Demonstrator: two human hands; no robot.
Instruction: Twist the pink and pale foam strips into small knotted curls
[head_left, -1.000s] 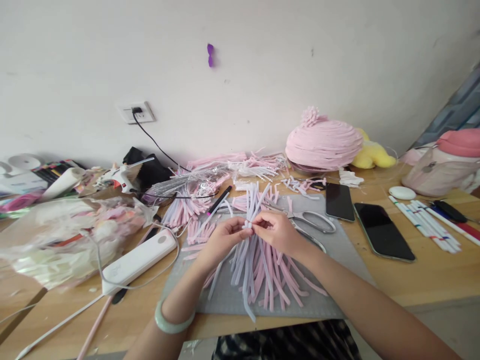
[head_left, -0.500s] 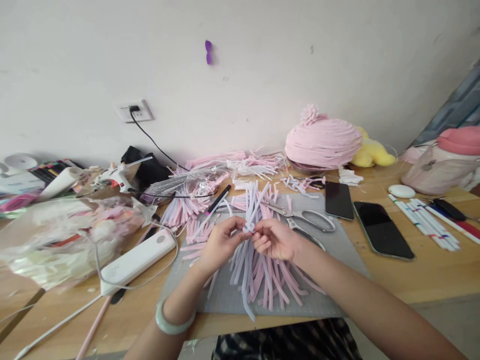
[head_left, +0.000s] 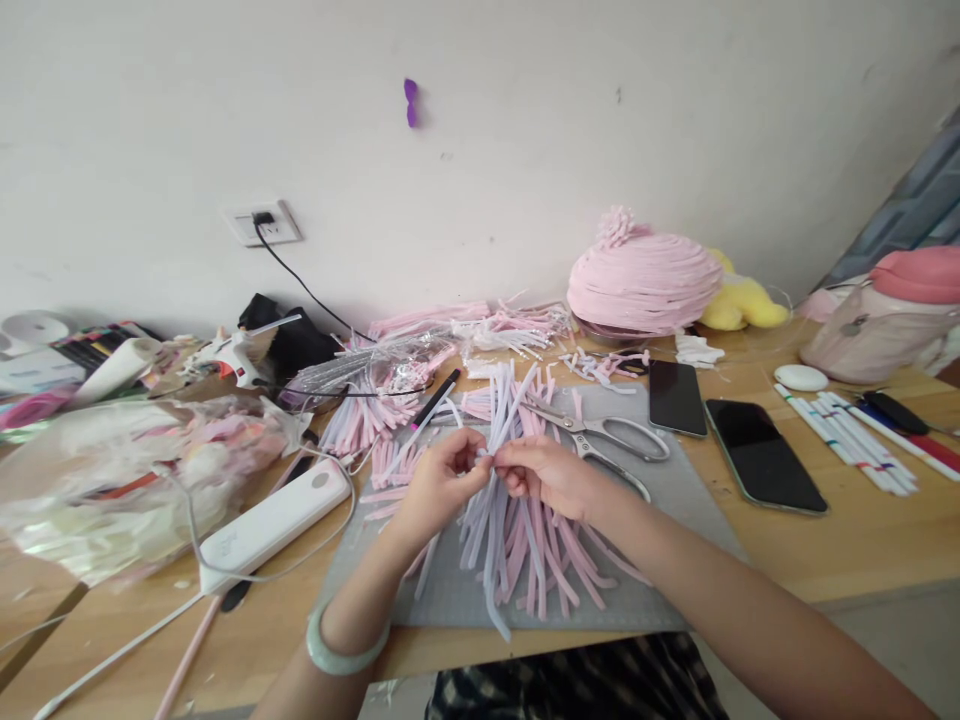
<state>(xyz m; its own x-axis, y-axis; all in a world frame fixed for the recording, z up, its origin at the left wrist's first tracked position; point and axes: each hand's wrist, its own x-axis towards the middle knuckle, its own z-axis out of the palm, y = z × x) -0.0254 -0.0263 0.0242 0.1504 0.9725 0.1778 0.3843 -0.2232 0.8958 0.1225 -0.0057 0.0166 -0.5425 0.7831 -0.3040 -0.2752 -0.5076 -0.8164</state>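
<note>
My left hand (head_left: 452, 473) and my right hand (head_left: 546, 474) meet at the fingertips over the cutting mat. Both pinch a short pale lavender pipe cleaner (head_left: 486, 455), mostly hidden by the fingers. Beneath them lies a spread of lavender pipe cleaners (head_left: 481, 535) and pink pipe cleaners (head_left: 559, 570) on the grey cutting mat (head_left: 660, 560). Just beyond my right hand, metal scissors (head_left: 600, 432) rest on the mat, their blades partly among the pipe cleaners. A jade-coloured bangle (head_left: 346, 655) circles my left wrist.
A white power strip (head_left: 274, 525) and a plastic bag of scraps (head_left: 142, 480) lie left. Two phones (head_left: 765, 455) and several white markers (head_left: 851, 440) are on the right. Behind stand a pink pipe-cleaner dome (head_left: 645, 280), a glue gun (head_left: 238, 358) and bundled pipe cleaners (head_left: 375, 410).
My fingertips have drawn closer together, and the small lavender loop seen between them before is now mostly covered. The right hand has shifted slightly left.
</note>
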